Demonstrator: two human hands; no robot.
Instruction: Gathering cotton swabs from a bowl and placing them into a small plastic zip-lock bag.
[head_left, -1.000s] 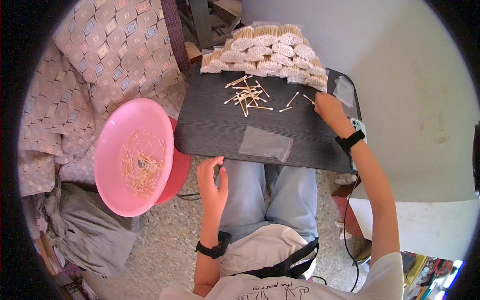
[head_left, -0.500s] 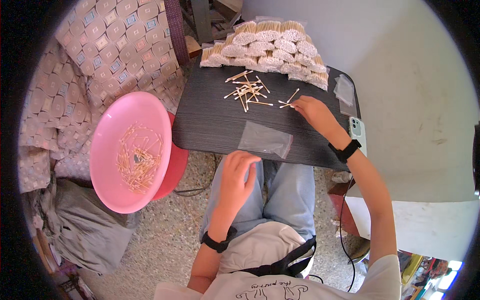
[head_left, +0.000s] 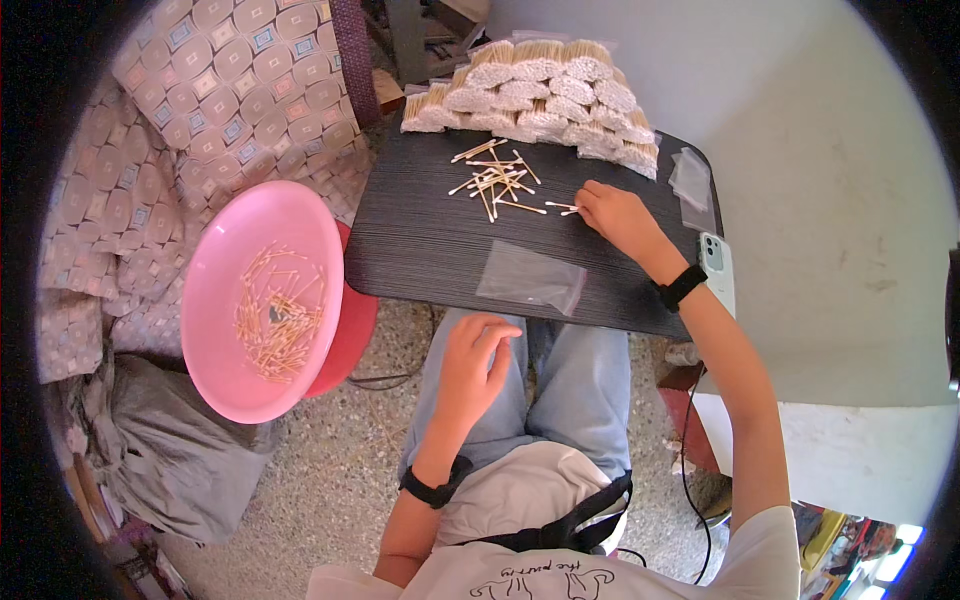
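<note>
A few cotton swabs (head_left: 563, 207) are pinched between the thumb and fingers of the right hand (head_left: 615, 220), low over the black tabletop (head_left: 405, 230). The fingers are drawn in narrowly, and the white tips are pointed leftward out of the grip; the exact number of swabs held cannot be told, since the rest is hidden by the hand. To the left of these tips, a loose heap of swabs (head_left: 494, 181) is spread crosswise on the tabletop.

The left hand (head_left: 474, 362) is held above the lap, just in front of the table's near edge. Its fingers are loosely bent, the thumb is set apart from them, and nothing is seen to be gripped. Near it, a clear zip bag (head_left: 530, 277) is laid flat along the near edge.

At the back of the tabletop, bundles of bagged swabs (head_left: 540, 95) are stacked in tiers. More clear bags (head_left: 691, 180) are placed at the right edge, with a white smartphone (head_left: 716, 262) nearer the person. To the left of the table, further swabs (head_left: 283, 335) are contained in a pink basin (head_left: 212, 310), by which a red object (head_left: 350, 330) is partly covered.
</note>
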